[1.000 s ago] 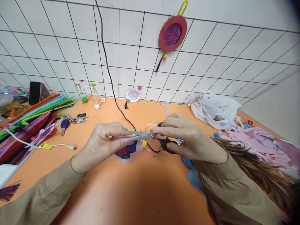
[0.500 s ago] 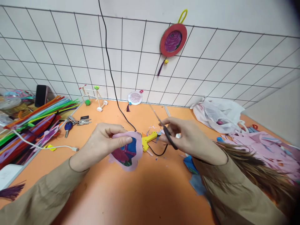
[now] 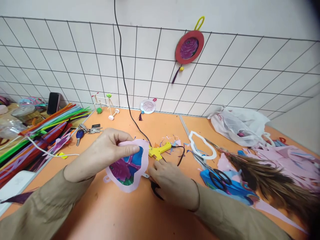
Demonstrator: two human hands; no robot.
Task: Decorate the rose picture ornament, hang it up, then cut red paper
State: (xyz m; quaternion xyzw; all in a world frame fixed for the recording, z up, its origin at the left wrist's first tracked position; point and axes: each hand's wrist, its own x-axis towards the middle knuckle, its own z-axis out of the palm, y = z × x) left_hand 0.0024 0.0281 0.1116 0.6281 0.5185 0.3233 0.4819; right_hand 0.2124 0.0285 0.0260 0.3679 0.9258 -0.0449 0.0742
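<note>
My left hand (image 3: 105, 151) pinches a cut-out (image 3: 126, 170) between thumb and fingers. It has a wavy pale pink border round a purple flower and blue ground, and a small pink loop at its lower left. Closed round the black handle of a pair of scissors (image 3: 156, 192) is my right hand (image 3: 172, 183), just right of the cut-out. A bit of the metal near the pivot shows; the blades are hidden behind the cut-out's edge. Beyond both hands lies a yellow hot glue gun (image 3: 160, 150) with a black cord, among small paper scraps.
A white wavy frame (image 3: 202, 146) and second scissors (image 3: 220, 179) lie right, near brown feathers (image 3: 260, 173), pink scraps (image 3: 280, 160) and a plastic bag (image 3: 238, 125). Pipe cleaners (image 3: 50, 133), keys (image 3: 80, 133) and a phone (image 3: 53, 103) are left. A red round ornament (image 3: 178, 53) hangs on the wall.
My right hand has come down and left with the scissors, from above the table to the cut-out's right edge. My left hand still holds the cut-out. The view has shifted slightly.
</note>
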